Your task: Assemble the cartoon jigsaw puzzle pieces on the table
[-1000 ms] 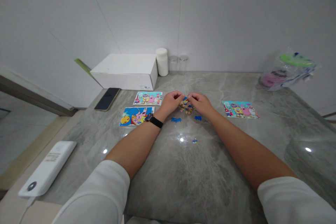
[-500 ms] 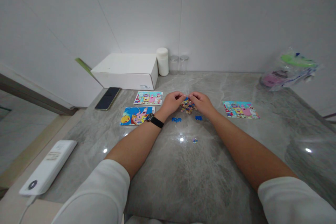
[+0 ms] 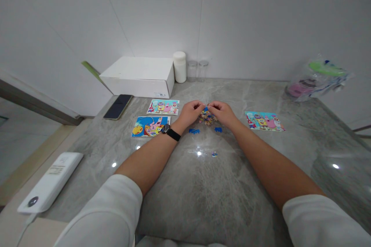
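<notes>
A small heap of colourful jigsaw puzzle pieces (image 3: pixel 207 119) lies on the grey marbled table. My left hand (image 3: pixel 191 111), with a black watch on its wrist, is at the heap's left side, thumb and fingers pinched together. Opposite it, my right hand (image 3: pixel 222 112) pinches in the same way. Between the fingertips small bits of puzzle piece (image 3: pixel 208 104) show, partly covered by the fingers. Nearer to me are a joined blue puzzle section (image 3: pixel 194 131), another blue puzzle piece (image 3: pixel 218 129) and a single multicoloured piece (image 3: pixel 214 154).
Cartoon picture cards lie left, an upper one (image 3: pixel 163 107) and a lower one (image 3: pixel 146 126); another card (image 3: pixel 264 121) lies right. Behind stand a white box (image 3: pixel 139 77), a white bottle (image 3: pixel 180 67) and two glass jars. A phone (image 3: pixel 118 107), power bank (image 3: pixel 52 181) and bagged item (image 3: pixel 315 79) sit outward.
Both hands stay at the heap with only slight finger movement. The whole view has shifted a little; the cards and loose pieces lie as before.
</notes>
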The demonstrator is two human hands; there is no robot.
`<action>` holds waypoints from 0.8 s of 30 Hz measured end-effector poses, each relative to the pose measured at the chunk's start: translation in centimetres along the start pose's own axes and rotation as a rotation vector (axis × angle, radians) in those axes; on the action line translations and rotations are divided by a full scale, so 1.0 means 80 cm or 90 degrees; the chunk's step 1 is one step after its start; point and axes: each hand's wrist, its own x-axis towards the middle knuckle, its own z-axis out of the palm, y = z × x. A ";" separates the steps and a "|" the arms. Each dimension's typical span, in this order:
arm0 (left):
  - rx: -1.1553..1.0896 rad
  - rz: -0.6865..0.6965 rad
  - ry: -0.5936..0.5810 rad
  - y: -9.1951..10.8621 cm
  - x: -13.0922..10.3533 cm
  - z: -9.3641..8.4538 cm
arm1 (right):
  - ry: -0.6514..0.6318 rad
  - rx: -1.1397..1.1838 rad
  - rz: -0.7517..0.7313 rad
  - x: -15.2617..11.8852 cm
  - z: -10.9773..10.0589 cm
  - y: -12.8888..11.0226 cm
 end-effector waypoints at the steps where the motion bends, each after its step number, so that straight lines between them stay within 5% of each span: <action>1: -0.007 -0.004 0.008 -0.001 0.001 0.001 | 0.001 0.000 0.003 0.000 0.000 -0.001; 8: -0.052 -0.021 0.054 0.009 0.001 -0.006 | -0.005 0.019 0.028 -0.003 0.000 -0.008; 13: -0.074 -0.022 0.127 0.059 -0.016 -0.006 | 0.000 0.024 0.022 -0.006 -0.002 -0.016; 15: -0.129 -0.014 0.091 0.086 -0.033 0.002 | -0.006 0.041 0.020 -0.008 -0.005 -0.019; 19: -0.192 0.026 -0.138 0.119 -0.087 0.023 | 0.017 0.074 0.030 -0.015 -0.014 -0.028; 24: -0.244 -0.088 -0.166 0.101 -0.154 0.015 | 0.034 0.039 0.024 -0.047 -0.024 -0.048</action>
